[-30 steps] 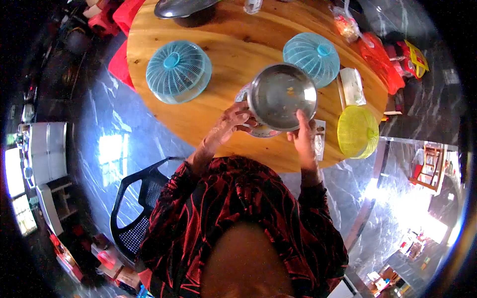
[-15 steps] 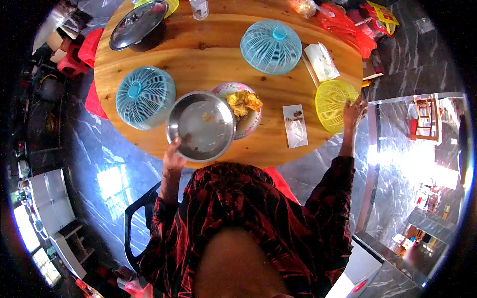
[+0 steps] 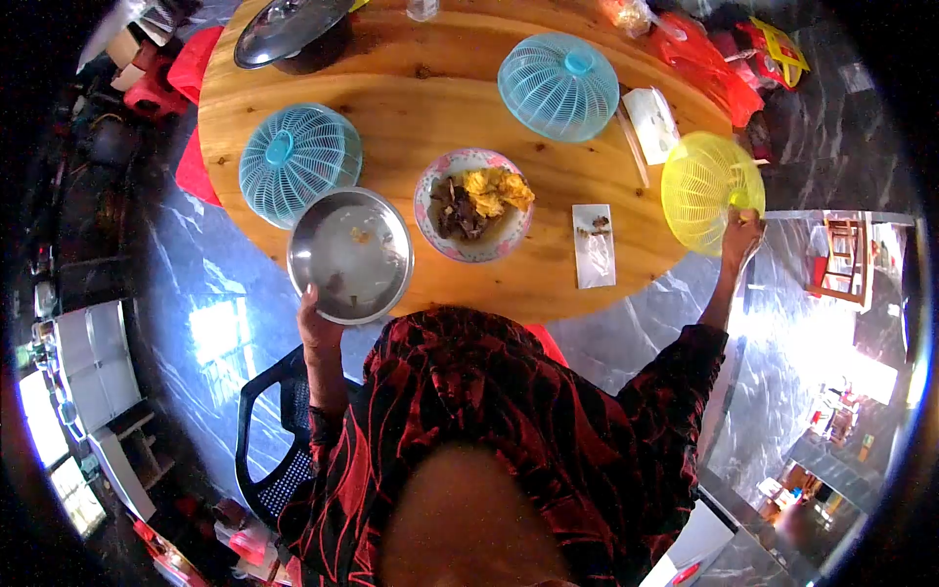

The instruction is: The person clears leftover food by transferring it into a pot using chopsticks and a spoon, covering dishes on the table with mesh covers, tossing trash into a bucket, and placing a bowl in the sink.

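Note:
My left hand (image 3: 318, 325) grips the near rim of a shallow steel basin (image 3: 350, 256), which has a few scraps inside and is held over the table's near-left edge. At the right edge, my right hand (image 3: 743, 233) is closed on the knob side of a yellow mesh food cover (image 3: 706, 181), tilted on its side. Between the hands sits a flower-rimmed bowl (image 3: 426, 233) with dark pieces and yellow food in it. Beside that bowl lies a white paper slip (image 3: 595, 256) with small brown bits on it.
Two blue mesh food covers (image 3: 293, 161) (image 3: 559, 86) stand on the round wooden table (image 3: 430, 108). A lidded black pot (image 3: 293, 34) is at the back left. Chopsticks (image 3: 634, 147) lie by a white packet (image 3: 650, 122). Red stools (image 3: 199, 166) and a black chair (image 3: 256, 430) stand around.
The basin has moved left, uncovering the flower-rimmed bowl. My right hand has carried the yellow cover rightward, lifting and tilting it at the table's edge.

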A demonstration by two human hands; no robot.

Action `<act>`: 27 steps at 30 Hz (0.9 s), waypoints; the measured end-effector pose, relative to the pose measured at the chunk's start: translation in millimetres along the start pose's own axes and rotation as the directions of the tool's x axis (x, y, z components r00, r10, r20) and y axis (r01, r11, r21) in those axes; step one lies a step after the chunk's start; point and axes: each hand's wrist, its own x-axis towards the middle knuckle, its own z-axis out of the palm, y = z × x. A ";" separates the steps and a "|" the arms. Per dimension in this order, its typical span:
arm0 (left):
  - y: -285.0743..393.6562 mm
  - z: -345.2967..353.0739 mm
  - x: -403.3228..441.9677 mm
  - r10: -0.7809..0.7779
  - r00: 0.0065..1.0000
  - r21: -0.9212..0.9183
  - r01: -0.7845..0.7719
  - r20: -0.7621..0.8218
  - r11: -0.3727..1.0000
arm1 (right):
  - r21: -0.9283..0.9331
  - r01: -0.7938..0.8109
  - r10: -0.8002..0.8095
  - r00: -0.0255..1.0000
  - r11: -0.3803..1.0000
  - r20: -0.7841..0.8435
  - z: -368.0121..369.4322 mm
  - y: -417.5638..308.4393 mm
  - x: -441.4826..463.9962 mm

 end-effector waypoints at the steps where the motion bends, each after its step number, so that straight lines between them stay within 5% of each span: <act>1: 3.2 3.7 -2.5 -0.014 1.000 -0.010 0.014 -0.003 1.000 | 0.105 0.041 -0.043 0.999 0.994 0.016 -17.9 -11.2 7.2; 2: 4.3 5.2 -3.2 -0.020 1.000 -0.010 0.020 -0.003 1.000 | 0.099 0.040 -0.042 0.999 0.994 0.018 -36.1 -27.8 12.5; 4: 7.4 5.2 -1.0 0.051 0.998 0.037 -0.050 -0.034 0.998 | 0.495 -0.022 -0.072 0.983 0.868 0.170 -64.6 -68.3 13.9; 5: 6.0 -7.3 4.1 0.207 0.970 0.612 -0.243 0.130 0.753 | 0.626 -0.090 -0.092 0.963 0.774 0.253 -74.6 -92.0 9.5; 6: 4.7 -19.8 9.2 0.351 0.891 0.911 -0.368 0.288 0.185 | 0.733 -0.168 -0.126 0.936 0.659 0.328 -81.3 -116.2 1.9; 7: 6.0 -13.6 9.5 0.354 0.930 0.711 -0.317 0.102 0.628 | 0.788 -0.122 -0.212 0.928 0.604 0.307 -81.7 -137.1 -8.3; 8: 7.4 -7.8 8.9 0.264 0.962 0.326 -0.230 -0.063 0.917 | 0.837 -0.079 -0.294 0.915 0.542 0.277 -81.0 -158.2 -18.9; 11: 13.1 4.8 1.7 0.183 0.983 0.076 -0.183 0.003 0.980 | 0.792 0.023 -0.476 0.810 0.610 0.343 -81.1 -228.4 -56.4; 14: 13.8 12.9 -2.0 0.231 0.973 0.259 -0.217 -0.024 0.941 | 0.779 0.117 -0.594 0.718 0.616 0.362 -70.3 -285.2 -94.7; 16: 11.5 14.2 -6.8 0.204 0.979 0.115 -0.206 0.026 0.972 | 0.739 0.362 -0.681 0.712 0.568 0.174 -39.3 -312.2 -123.5; 19: 10.5 -0.8 -6.2 0.241 0.970 0.288 -0.218 -0.046 0.933 | 0.719 0.343 -0.662 0.719 0.605 0.214 -5.5 -337.0 -149.0; 23: 14.6 8.9 -8.9 0.147 0.989 0.109 -0.147 0.011 0.983 | 0.853 0.244 -0.547 0.835 0.462 0.057 -35.3 -335.2 -135.1; 25: 15.0 12.8 -12.1 0.123 0.992 0.126 -0.123 0.011 0.984 | 0.779 0.010 -0.341 0.902 0.627 0.263 -42.5 -300.4 -132.2; 27: 2.8 -8.6 -6.0 0.236 0.971 0.290 -0.234 0.030 0.928 | 0.402 0.025 -0.152 0.946 0.915 0.288 -7.2 -250.4 -155.9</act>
